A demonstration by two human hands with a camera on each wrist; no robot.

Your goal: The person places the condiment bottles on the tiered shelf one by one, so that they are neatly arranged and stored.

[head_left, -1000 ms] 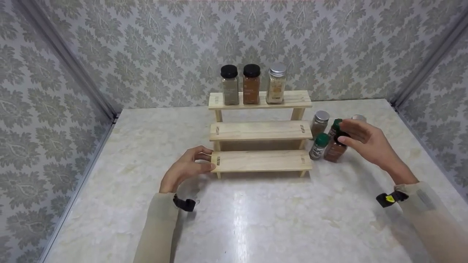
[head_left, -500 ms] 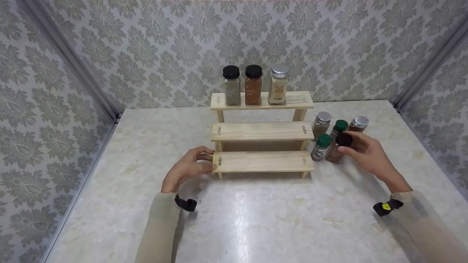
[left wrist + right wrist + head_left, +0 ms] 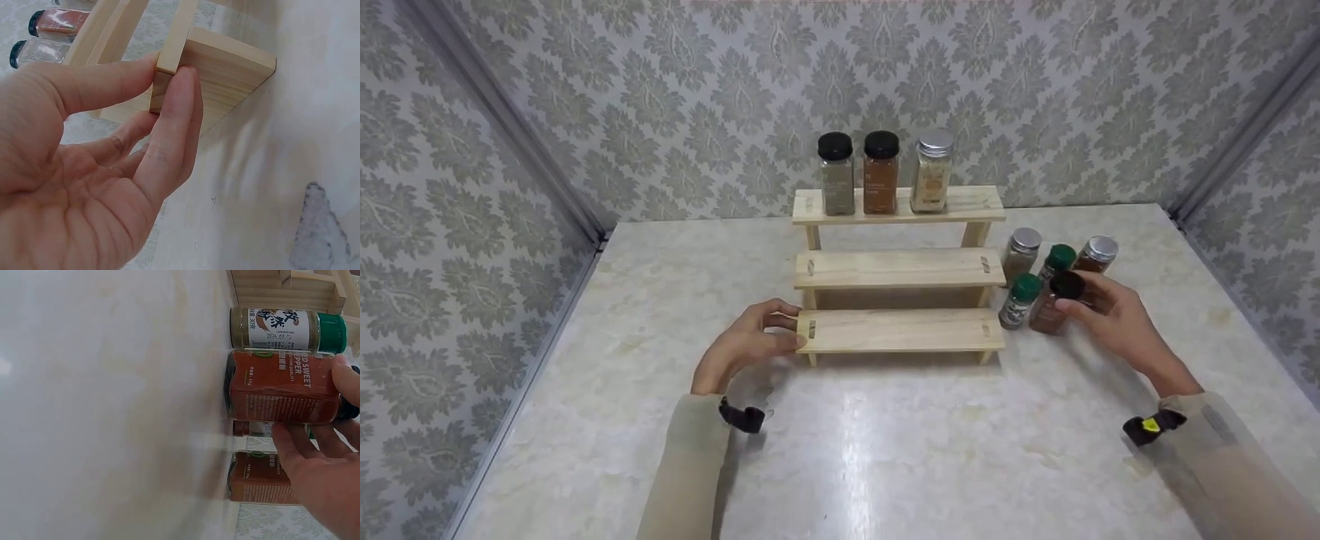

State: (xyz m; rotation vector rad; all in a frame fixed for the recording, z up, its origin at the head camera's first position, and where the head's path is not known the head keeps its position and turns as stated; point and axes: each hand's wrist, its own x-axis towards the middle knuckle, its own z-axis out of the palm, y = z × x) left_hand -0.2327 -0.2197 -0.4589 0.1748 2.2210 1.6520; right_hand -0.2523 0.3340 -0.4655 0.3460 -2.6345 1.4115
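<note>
Head view: left hand [image 3: 746, 346], forearm pointing to twelve o'clock, fingers to two, pinched the lowest shelf [image 3: 901, 331] of a wooden rack [image 3: 892, 268] at its nine-o'clock end. Right hand [image 3: 1119, 326], forearm angled to eleven, fingers to ten, grasped a black-capped red jar [image 3: 1044, 316] between three and four o'clock of the rack; green-capped jar [image 3: 1015, 307] stood just beside, at nine.

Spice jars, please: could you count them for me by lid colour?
Black-lidded jars: 3 (two on the top shelf, one at the right hand)
Silver-lidded jars: 3 (one on the top shelf, two beside the rack)
Green-lidded jars: 2 (both beside the rack)
Total: 8
</note>
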